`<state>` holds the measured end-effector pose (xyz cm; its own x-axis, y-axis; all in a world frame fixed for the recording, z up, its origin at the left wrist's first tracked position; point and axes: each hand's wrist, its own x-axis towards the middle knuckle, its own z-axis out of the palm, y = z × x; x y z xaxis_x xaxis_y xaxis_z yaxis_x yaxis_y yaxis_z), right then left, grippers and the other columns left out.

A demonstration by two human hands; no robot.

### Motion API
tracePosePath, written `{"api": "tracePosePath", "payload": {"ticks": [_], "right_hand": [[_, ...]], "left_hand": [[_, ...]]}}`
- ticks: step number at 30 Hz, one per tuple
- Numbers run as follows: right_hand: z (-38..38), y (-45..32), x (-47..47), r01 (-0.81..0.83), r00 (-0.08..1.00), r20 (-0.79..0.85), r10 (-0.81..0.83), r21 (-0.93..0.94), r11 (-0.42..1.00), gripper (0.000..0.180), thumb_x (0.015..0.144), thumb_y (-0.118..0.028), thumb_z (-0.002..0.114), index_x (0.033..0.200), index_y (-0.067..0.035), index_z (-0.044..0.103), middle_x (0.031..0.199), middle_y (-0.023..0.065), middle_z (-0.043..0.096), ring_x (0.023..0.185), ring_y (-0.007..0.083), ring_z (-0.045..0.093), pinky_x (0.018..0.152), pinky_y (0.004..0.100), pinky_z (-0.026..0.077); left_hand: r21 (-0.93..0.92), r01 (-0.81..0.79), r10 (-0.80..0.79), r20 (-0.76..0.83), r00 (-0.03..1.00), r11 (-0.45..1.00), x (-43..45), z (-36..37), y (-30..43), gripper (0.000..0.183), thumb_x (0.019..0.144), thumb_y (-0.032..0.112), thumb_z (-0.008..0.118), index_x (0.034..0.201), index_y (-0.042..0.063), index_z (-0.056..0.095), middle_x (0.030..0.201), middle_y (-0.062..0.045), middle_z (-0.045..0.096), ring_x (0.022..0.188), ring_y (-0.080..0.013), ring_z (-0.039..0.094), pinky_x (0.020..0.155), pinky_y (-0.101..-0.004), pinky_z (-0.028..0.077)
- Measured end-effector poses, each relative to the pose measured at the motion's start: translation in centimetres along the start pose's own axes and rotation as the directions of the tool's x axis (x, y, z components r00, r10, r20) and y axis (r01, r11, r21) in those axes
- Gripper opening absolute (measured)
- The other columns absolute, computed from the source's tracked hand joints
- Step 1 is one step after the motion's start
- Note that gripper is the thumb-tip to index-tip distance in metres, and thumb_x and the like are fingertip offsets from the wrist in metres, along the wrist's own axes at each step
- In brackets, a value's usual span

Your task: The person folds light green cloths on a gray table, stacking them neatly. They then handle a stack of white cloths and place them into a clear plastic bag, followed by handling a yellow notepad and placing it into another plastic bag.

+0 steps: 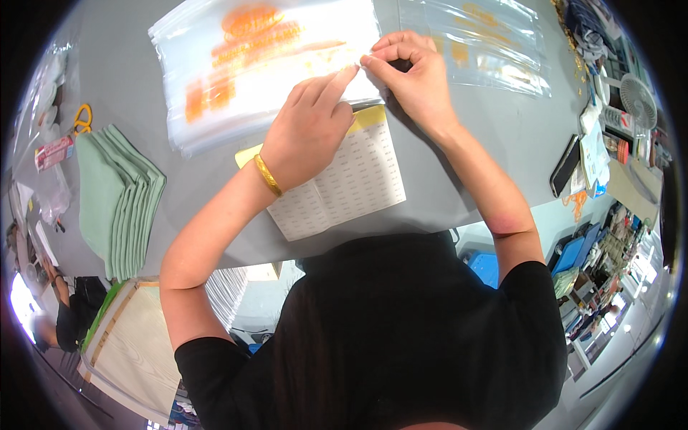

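Observation:
My left hand point(312, 126), with a gold bangle point(267, 175) at its wrist, lies over a stack of clear plastic zip bags point(177, 70) with orange print. Its index fingertip reaches the right edge of the stack. There my right hand point(416, 75) has thumb and forefinger brought together, almost touching that fingertip. Anything pinched between them is too small to make out. Under my left hand, partly covered by it, lies a sheet of small printed labels point(365, 172) with a yellow top strip. More orange-printed clear bags point(494, 59) lie flat beyond my right hand.
At the left of the grey table point(204, 188) stand folded pale green fabric pieces point(118, 199), orange-handled scissors point(83, 119) and a small pink box point(54, 153). A smartphone point(565, 165) lies near the right edge, with a white fan point(638, 99) beyond. Another person point(67, 317) is at far left.

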<state>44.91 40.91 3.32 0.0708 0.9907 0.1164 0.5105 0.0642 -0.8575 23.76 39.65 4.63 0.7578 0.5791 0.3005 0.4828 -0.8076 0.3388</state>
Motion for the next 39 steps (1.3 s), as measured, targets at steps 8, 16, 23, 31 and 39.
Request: {"api": "tracePosePath", "payload": {"ticks": [8,16,23,31,39], "right_hand": [[0.6,0.0,-0.7,0.196,0.969,-0.038,-0.245,-0.486,0.852,0.016,0.081,-0.021,0.077,0.087,-0.007,0.074,0.116,0.0039,0.066,0.116,0.0270,0.047,0.101,0.0439,0.028],[0.7,1.4,2.8,0.072,0.984,-0.113,-0.136,-0.447,0.891,0.027,0.086,-0.036,0.076,0.082,-0.009,0.071,0.095,0.0012,0.068,0.098,0.0243,0.050,0.092,0.0400,0.029],[0.0,0.1,2.5,0.139,0.915,-0.278,-0.291,-0.460,0.877,0.024,0.094,-0.030,0.068,0.090,-0.008,0.076,0.086,0.0021,0.071,0.080,0.0159,0.058,0.073,0.0336,0.041],[-17.5,8.5,4.7,-0.259,0.933,-0.265,0.244,-0.025,0.965,0.032,0.099,-0.032,0.063,0.106,-0.002,0.074,0.085,0.0036,0.075,0.068,0.0078,0.059,0.063,0.0249,0.047],[-12.9,-2.3,-2.8,0.310,0.951,0.054,-0.306,-0.132,0.941,0.012,0.083,-0.004,0.074,0.095,-0.005,0.074,0.111,0.0051,0.071,0.105,0.0247,0.064,0.090,0.0352,0.051]], "left_hand": [[0.075,-0.031,0.029,0.028,0.999,0.997,0.1,0.5,-0.4,0.013,0.087,0.011,0.064,0.087,-0.002,0.062,0.141,-0.017,0.055,0.122,-0.0291,0.054,0.098,-0.0407,0.045],[-0.085,0.095,-0.080,0.170,0.982,0.992,0.8,-2.6,1.4,0.009,0.090,0.009,0.061,0.092,0.000,0.062,0.124,-0.015,0.063,0.111,-0.0329,0.058,0.090,-0.0409,0.048],[-0.458,0.538,-0.230,0.571,0.788,0.708,-2.5,-6.6,3.2,0.029,0.093,0.006,0.058,0.122,0.001,0.058,0.106,-0.011,0.069,0.093,-0.0300,0.066,0.081,-0.0398,0.052],[-0.652,0.758,-0.242,0.737,0.631,-0.010,-4.9,-6.1,0.6,0.026,0.103,0.021,0.059,0.114,-0.002,0.068,0.095,0.005,0.067,0.087,-0.0023,0.056,0.082,-0.0213,0.046],[-0.602,0.798,-0.289,0.770,0.569,-0.034,-2.2,-5.3,0.3,0.033,0.103,0.031,0.061,0.097,0.001,0.074,0.087,0.006,0.065,0.080,-0.0010,0.052,0.074,-0.0218,0.045]]}}
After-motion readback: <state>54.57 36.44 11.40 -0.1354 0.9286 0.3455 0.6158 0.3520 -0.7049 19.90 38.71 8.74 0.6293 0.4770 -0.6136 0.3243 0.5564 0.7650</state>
